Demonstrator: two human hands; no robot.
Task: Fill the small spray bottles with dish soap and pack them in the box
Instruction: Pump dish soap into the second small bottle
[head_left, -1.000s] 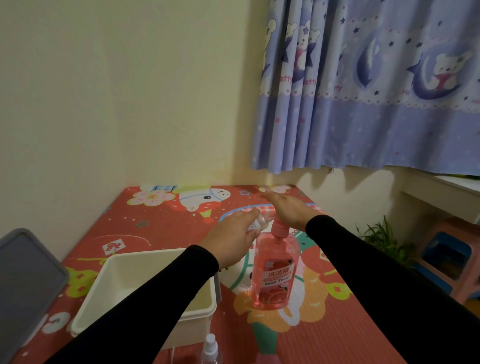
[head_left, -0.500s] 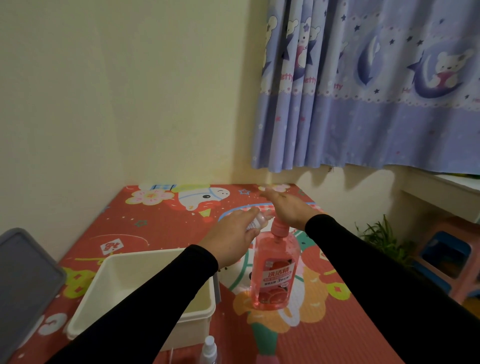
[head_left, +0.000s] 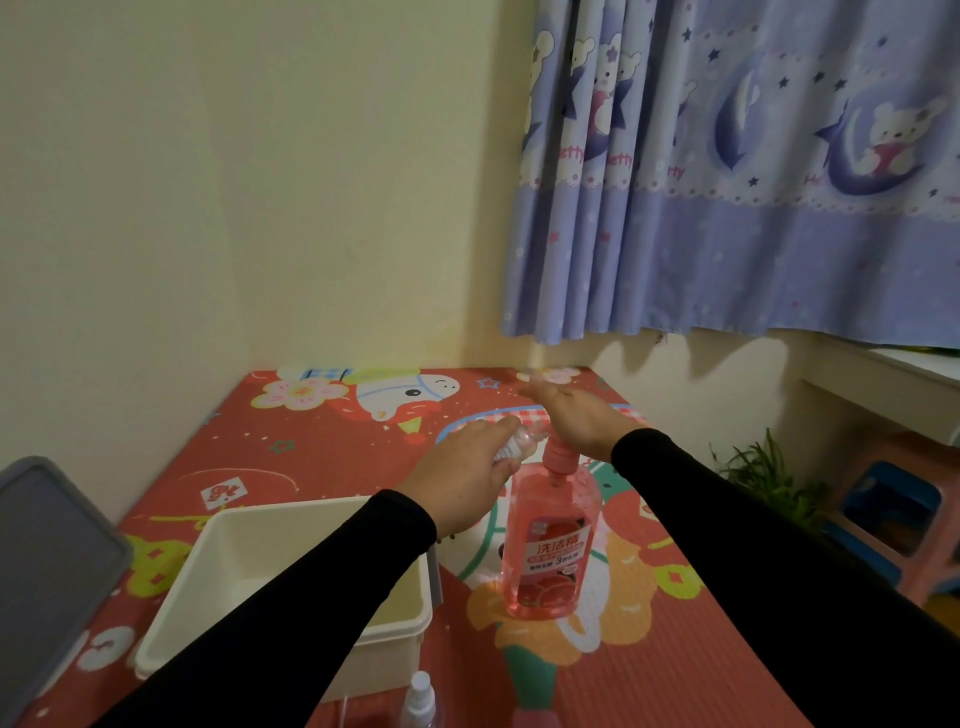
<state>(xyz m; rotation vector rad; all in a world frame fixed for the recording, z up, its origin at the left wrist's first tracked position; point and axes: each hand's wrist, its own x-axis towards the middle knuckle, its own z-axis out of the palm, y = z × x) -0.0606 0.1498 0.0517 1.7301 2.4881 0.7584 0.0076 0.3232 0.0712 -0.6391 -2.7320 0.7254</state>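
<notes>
A pink dish soap bottle (head_left: 545, 551) with a pump top stands upright on the red patterned mat. My right hand (head_left: 576, 421) lies flat on the pump head, fingers straight. My left hand (head_left: 462, 473) grips a small clear spray bottle (head_left: 514, 447) tilted toward the pump's nozzle. A cream box (head_left: 244, 561) sits to the left of the soap bottle, partly hidden by my left sleeve. Another small spray bottle (head_left: 421, 701) with a white cap stands at the bottom edge.
A grey lid (head_left: 47, 561) leans at the far left. The wall runs behind the mat (head_left: 322, 452). A curtain (head_left: 727, 171) hangs at the upper right, with a plant (head_left: 763, 473) and a pink stool (head_left: 904, 525) on the floor to the right.
Both hands stay at the pump with barely any shift. The view has tilted down slightly.
</notes>
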